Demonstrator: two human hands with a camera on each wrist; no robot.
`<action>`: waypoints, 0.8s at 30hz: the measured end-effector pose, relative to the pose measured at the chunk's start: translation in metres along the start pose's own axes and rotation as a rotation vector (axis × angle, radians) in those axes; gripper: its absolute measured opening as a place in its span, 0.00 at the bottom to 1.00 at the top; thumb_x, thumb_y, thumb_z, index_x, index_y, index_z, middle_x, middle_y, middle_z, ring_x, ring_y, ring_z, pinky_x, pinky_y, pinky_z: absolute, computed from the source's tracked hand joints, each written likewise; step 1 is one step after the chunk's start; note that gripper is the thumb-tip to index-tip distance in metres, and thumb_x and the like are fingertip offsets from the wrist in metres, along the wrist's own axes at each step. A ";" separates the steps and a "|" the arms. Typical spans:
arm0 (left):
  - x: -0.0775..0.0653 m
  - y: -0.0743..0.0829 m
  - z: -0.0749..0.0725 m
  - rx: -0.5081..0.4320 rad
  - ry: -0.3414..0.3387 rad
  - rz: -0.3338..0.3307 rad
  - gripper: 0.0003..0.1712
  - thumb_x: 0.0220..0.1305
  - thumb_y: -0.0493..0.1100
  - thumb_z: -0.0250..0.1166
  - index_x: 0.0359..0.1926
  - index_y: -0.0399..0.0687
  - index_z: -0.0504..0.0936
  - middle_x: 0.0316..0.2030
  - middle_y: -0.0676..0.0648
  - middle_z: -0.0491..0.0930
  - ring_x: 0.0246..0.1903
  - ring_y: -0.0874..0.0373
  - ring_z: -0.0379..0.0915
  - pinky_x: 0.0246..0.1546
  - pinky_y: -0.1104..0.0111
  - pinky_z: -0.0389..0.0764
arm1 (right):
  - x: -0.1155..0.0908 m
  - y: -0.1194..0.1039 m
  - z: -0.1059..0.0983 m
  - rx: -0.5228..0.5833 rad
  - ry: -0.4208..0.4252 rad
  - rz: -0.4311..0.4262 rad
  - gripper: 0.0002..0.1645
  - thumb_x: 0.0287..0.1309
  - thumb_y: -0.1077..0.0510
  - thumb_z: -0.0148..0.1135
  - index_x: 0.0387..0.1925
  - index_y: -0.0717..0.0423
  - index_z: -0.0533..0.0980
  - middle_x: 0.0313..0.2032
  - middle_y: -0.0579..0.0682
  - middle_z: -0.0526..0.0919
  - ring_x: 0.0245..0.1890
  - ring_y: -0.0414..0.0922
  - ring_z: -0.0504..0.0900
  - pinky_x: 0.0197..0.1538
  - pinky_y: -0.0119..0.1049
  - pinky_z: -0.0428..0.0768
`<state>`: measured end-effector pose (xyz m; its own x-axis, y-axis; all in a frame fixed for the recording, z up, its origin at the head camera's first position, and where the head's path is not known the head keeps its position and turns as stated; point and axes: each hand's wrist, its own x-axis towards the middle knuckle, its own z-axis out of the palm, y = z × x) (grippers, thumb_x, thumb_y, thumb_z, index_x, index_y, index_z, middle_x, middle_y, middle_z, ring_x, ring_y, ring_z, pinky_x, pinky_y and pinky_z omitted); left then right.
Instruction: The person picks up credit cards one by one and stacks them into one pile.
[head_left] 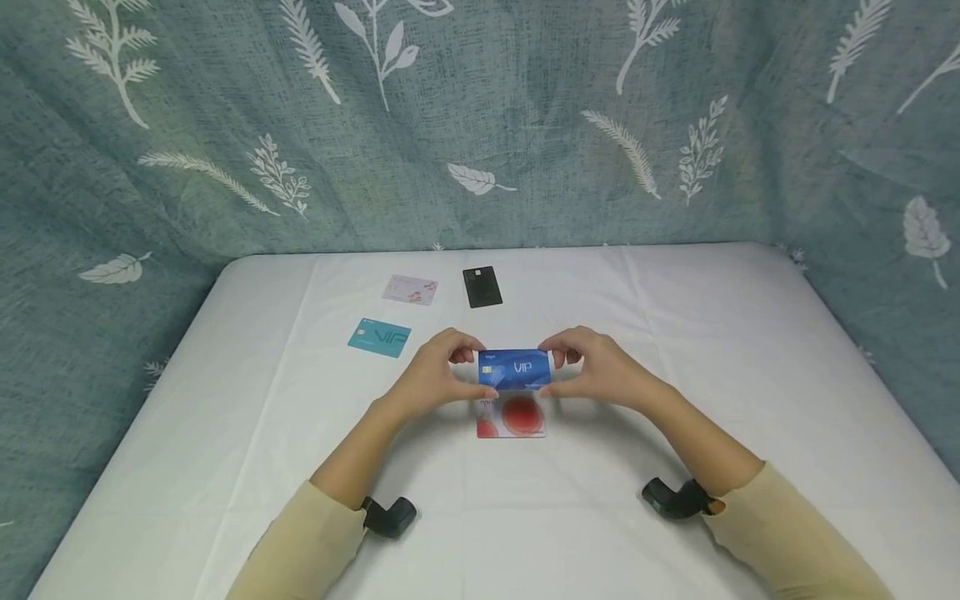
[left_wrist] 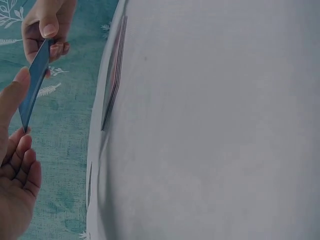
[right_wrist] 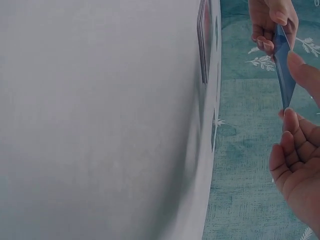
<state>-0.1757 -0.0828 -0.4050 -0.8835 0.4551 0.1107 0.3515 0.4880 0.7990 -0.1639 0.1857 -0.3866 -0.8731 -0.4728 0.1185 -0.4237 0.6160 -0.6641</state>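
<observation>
Between both hands is a blue card [head_left: 514,370] printed "VIP", raised above the white table in the wrist views. My left hand [head_left: 433,379] pinches its left end between thumb and fingers, and my right hand [head_left: 602,367] pinches the right end the same way. Just below it in the head view lies a white card with red circles [head_left: 522,417], its upper part hidden behind the blue one. From the side, the left wrist view shows stacked card edges [left_wrist: 116,80] there.
Farther back on the white tabletop [head_left: 712,333] lie a teal VIP card [head_left: 379,337], a pale pink card [head_left: 409,290] and a black card [head_left: 482,287]. A green leaf-patterned curtain [head_left: 480,125] hangs behind the table. Black wrist cameras [head_left: 392,517] sit on both forearms.
</observation>
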 end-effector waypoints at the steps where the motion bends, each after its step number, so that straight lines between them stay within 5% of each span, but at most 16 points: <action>1: -0.001 0.000 0.000 0.002 0.004 0.008 0.34 0.40 0.50 0.79 0.49 0.45 0.77 0.40 0.40 0.74 0.44 0.46 0.70 0.46 0.58 0.75 | -0.001 -0.001 0.000 0.003 0.000 0.000 0.33 0.39 0.50 0.78 0.48 0.59 0.78 0.33 0.46 0.75 0.39 0.45 0.70 0.43 0.39 0.73; 24: -0.027 0.006 0.005 0.009 0.045 0.066 0.34 0.38 0.48 0.80 0.48 0.45 0.77 0.38 0.42 0.74 0.42 0.46 0.71 0.47 0.55 0.76 | -0.019 -0.014 0.007 0.054 0.032 -0.032 0.34 0.34 0.54 0.80 0.47 0.58 0.78 0.32 0.43 0.73 0.37 0.43 0.70 0.41 0.34 0.73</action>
<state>-0.1484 -0.0882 -0.4056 -0.8714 0.4525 0.1897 0.4120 0.4649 0.7837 -0.1399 0.1814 -0.3849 -0.8669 -0.4711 0.1632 -0.4389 0.5658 -0.6980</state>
